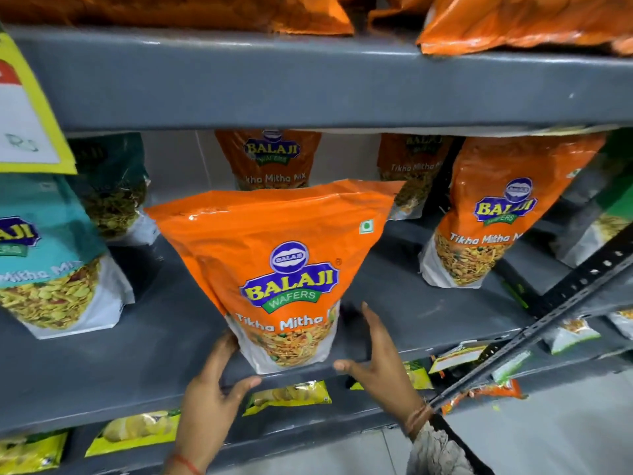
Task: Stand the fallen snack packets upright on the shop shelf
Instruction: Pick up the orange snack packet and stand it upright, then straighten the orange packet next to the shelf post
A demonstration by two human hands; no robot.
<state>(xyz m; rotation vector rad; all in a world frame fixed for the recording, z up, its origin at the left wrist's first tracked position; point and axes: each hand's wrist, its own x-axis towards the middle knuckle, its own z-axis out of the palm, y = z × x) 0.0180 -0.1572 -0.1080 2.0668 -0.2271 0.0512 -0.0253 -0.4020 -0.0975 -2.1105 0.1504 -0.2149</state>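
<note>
An orange Balaji Tikha Mitha Mix packet (pixel 281 255) stands upright near the front edge of the grey middle shelf (pixel 137 358). My left hand (pixel 212 399) is at its lower left corner, fingertips touching the packet's side, fingers spread. My right hand (pixel 376 361) is just right of the packet's base, fingers apart and a small gap away from it. Neither hand grips the packet.
More orange packets stand upright behind (pixel 270 159) and to the right (pixel 493 214). Teal packets (pixel 44 262) stand on the left. Orange packets lie on the top shelf (pixel 513 25). Yellow packets (pixel 137 430) fill the shelf below. A slotted metal upright (pixel 548 320) crosses diagonally at right.
</note>
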